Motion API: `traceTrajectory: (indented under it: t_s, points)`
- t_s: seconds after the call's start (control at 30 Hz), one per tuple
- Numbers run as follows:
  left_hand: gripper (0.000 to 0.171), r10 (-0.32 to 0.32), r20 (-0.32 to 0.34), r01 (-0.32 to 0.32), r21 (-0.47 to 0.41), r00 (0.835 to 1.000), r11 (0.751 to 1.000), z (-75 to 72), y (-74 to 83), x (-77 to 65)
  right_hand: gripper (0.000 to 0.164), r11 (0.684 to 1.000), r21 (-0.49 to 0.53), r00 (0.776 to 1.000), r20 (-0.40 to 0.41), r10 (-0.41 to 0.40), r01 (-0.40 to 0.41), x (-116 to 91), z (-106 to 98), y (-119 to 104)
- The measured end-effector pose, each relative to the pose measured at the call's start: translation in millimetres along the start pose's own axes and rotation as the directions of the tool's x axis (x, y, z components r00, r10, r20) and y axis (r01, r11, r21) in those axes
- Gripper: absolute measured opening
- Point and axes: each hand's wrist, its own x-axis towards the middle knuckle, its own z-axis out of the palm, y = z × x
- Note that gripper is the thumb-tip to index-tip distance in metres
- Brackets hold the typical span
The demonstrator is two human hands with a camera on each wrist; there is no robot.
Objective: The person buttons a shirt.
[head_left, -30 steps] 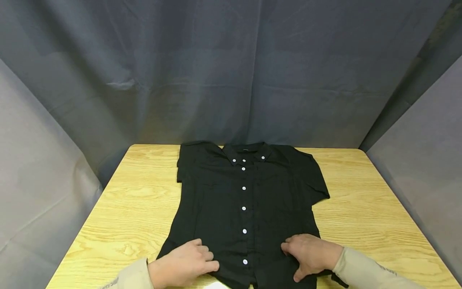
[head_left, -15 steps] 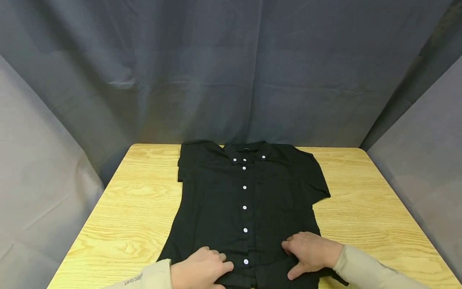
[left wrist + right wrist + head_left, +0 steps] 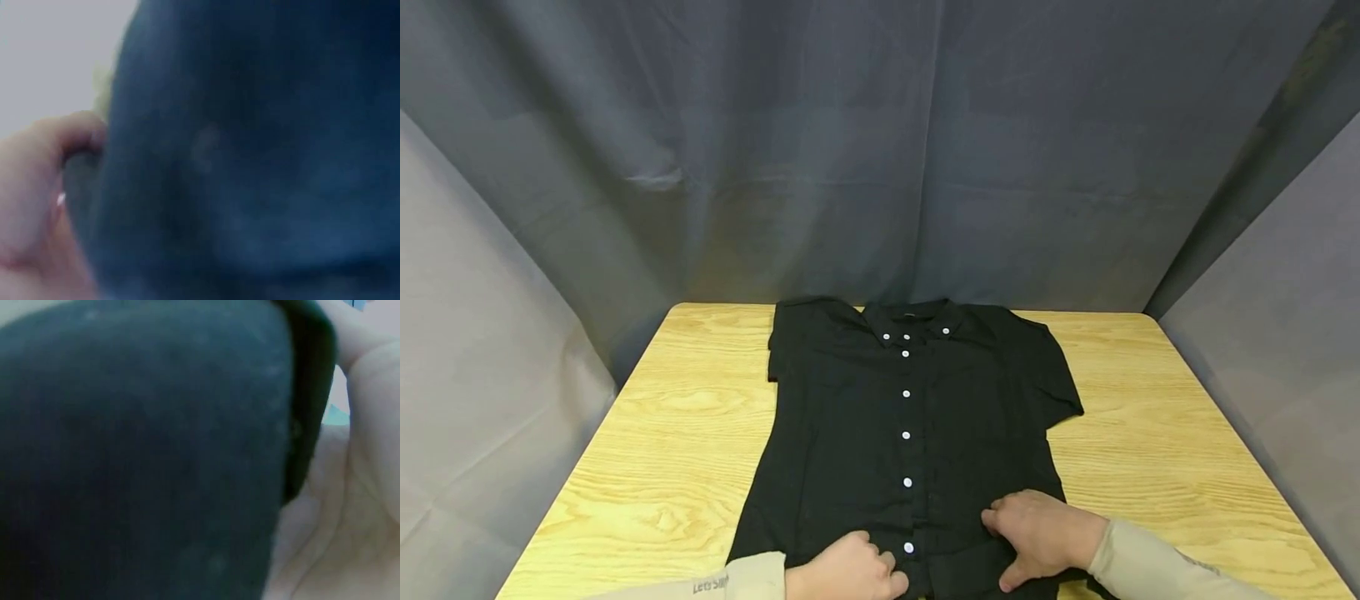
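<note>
A black short-sleeved button-up shirt (image 3: 842, 433) lies front up in the head view, collar towards the far edge, its hem near the bottom of the frame. My left hand (image 3: 850, 571) grips the lower front just left of the white button row. In the left wrist view a finger (image 3: 81, 131) curls over the edge of the dark cloth. My right hand (image 3: 1045, 537) grips the shirt's lower right side, thumb nearer the hem. Blurred cloth hides those fingertips in the right wrist view, where the palm (image 3: 356, 550) shows behind a folded edge.
The shirt lies on a light wood-grain table (image 3: 655, 450) with rounded far corners. A dark grey curtain (image 3: 805, 167) hangs behind it. Pale cloth panels (image 3: 482, 375) flank both sides.
My left hand has moved right and a little nearer along the hem, to beside the button row. The cloth there has shifted and creased. My right hand has stayed nearly in place.
</note>
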Motion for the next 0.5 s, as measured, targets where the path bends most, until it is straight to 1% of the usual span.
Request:
traceTrajectory:
  t_s: [0.03, 0.07, 0.1, 0.13, 0.2, 0.23, 0.27, 0.3, 0.33, 0.37, 0.4, 0.43, 0.5]
  points:
    - [0.009, 0.013, 0.058, -0.01, -0.058, 0.998, 0.998, -1.5, -1.2, -3.0, 0.055, 1.0, 0.006, 1.0, -0.015, 0.001, -0.001, -0.6, 0.3, 0.0]
    - [0.007, 0.022, 0.109, -0.008, -0.136, 0.994, 0.991, -3.9, -3.6, -7.2, 0.057, 1.0, 0.01, 0.999, -0.033, 0.001, -0.001, -1.4, 0.7, 0.1]
    - [0.005, 0.026, 0.147, 0.006, -0.214, 0.989, 0.977, -6.1, -7.2, -12.7, 0.061, 1.0, 0.006, 0.998, -0.057, -0.001, 0.001, -2.2, 1.5, 0.5]
    - [0.006, 0.016, 0.184, 0.042, -0.309, 0.983, 0.95, -9.0, -12.1, -19.4, 0.066, 1.0, 0.0, 0.996, -0.085, -0.003, 0.003, -3.4, 2.5, 1.1]
    - [0.004, -0.024, 0.246, 0.138, -0.458, 0.969, 0.878, -14.5, -24.4, -35.3, 0.081, 1.0, -0.006, 0.991, -0.136, 0.003, -0.004, -5.8, 4.9, 2.7]
    - [0.002, -0.051, 0.264, 0.183, -0.506, 0.963, 0.843, -16.8, -31.3, -44.3, 0.09, 1.0, -0.004, 0.988, -0.155, 0.011, -0.012, -6.8, 6.3, 4.0]
    - [0.005, -0.085, 0.267, 0.222, -0.538, 0.96, 0.814, -17.5, -38.1, -53.4, 0.1, 1.0, 0.003, 0.986, -0.166, 0.022, -0.022, -7.9, 7.5, 5.7]
    - [0.007, -0.126, 0.28, 0.267, -0.552, 0.952, 0.79, -17.6, -44.0, -62.5, 0.108, 0.999, 0.018, 0.984, -0.172, 0.036, -0.033, -8.9, 8.8, 7.9]
    - [0.007, -0.173, 0.3, 0.319, -0.552, 0.938, 0.77, -17.2, -49.5, -70.8, 0.115, 0.998, 0.044, 0.984, -0.169, 0.048, -0.041, -10.1, 9.8, 10.1]
    - [0.008, -0.217, 0.318, 0.363, -0.533, 0.923, 0.764, -15.6, -54.2, -77.9, 0.119, 0.996, 0.075, 0.985, -0.158, 0.062, -0.05, -11.0, 10.9, 12.4]
    - [0.014, -0.257, 0.332, 0.402, -0.506, 0.907, 0.764, -13.4, -58.3, -83.9, 0.122, 0.992, 0.11, 0.987, -0.14, 0.073, -0.058, -12.2, 11.6, 14.9]
    - [0.024, -0.297, 0.347, 0.439, -0.474, 0.89, 0.763, -10.9, -61.9, -88.6, 0.123, 0.988, 0.144, 0.989, -0.122, 0.079, -0.061, -13.6, 12.1, 17.5]
    - [0.057, -0.357, 0.373, 0.497, -0.411, 0.856, 0.764, -5.1, -66.8, -94.6, 0.12, 0.978, 0.198, 0.992, -0.1, 0.08, -0.059, -16.1, 13.7, 22.8]
